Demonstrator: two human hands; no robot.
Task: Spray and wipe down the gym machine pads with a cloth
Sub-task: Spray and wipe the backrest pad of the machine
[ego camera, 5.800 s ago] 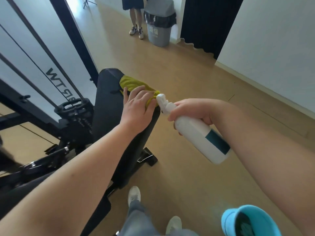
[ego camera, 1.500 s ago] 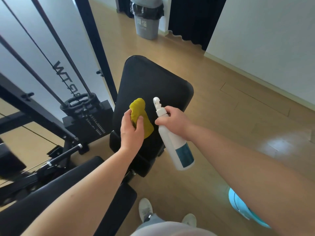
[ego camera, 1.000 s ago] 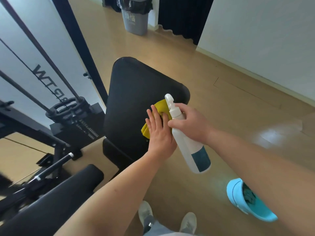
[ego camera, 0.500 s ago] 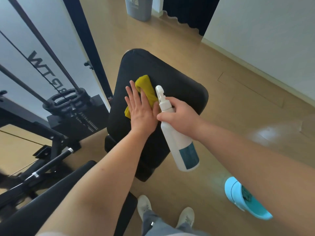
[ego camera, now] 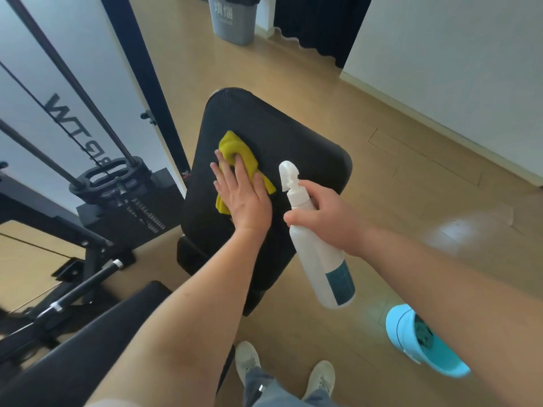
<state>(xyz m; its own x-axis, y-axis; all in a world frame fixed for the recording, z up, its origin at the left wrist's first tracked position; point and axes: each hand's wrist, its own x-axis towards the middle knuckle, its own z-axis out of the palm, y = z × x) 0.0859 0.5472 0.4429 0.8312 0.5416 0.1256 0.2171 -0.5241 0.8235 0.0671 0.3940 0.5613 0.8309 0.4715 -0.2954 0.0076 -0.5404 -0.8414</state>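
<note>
A black bench pad [ego camera: 288, 148] slopes away from me in the middle of the head view. My left hand [ego camera: 244, 198] lies flat with straight fingers on a crumpled yellow cloth [ego camera: 235, 151], pressing it onto the pad's left half. Just right of it, my right hand [ego camera: 329, 218] grips the neck of a white spray bottle [ego camera: 320, 259] with a teal label. The bottle hangs tilted over the pad's right edge, its nozzle pointing up and away.
A cable machine with a weight stack [ego camera: 117, 186] and black uprights stands at the left. A second black pad [ego camera: 88, 342] lies near my left arm. A light blue bucket [ego camera: 417, 342] sits on the wooden floor at right, a grey bin [ego camera: 235, 19] far back.
My left hand has slid the cloth slightly left and toward me on the pad. The bottle stays beside it in my right hand.
</note>
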